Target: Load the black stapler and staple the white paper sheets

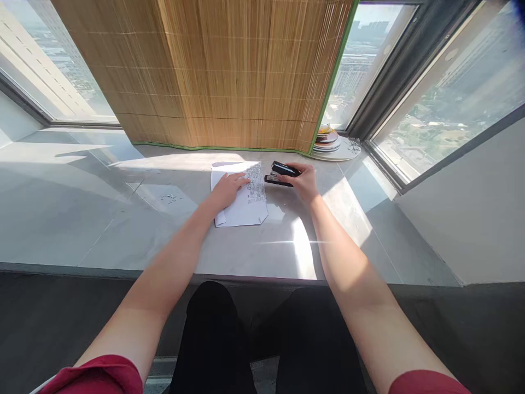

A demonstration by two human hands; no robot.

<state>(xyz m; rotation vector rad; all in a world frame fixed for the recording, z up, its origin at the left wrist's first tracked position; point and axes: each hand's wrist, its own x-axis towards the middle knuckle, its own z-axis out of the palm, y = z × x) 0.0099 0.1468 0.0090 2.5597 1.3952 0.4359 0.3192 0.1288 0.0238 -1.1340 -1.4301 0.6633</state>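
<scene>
A sheaf of white paper (240, 210) lies on the grey tiled sill, with print down its right side and a folded corner at the lower left. My left hand (228, 189) rests flat on it, fingers stretched to the right. Just right of the paper, my right hand (304, 179) grips a black stapler (282, 174) by its back end. The stapler's jaws are parted and point left toward the paper's right edge, with a small gap between them and the sheet.
A bamboo blind (229, 76) with green edging hangs behind the paper. Stacked plates (334, 149) stand at the back right by the window frame. Small staple-like bits (171, 198) are scattered on the sill (135, 230) to the left. A white wall (471, 208) bounds the right.
</scene>
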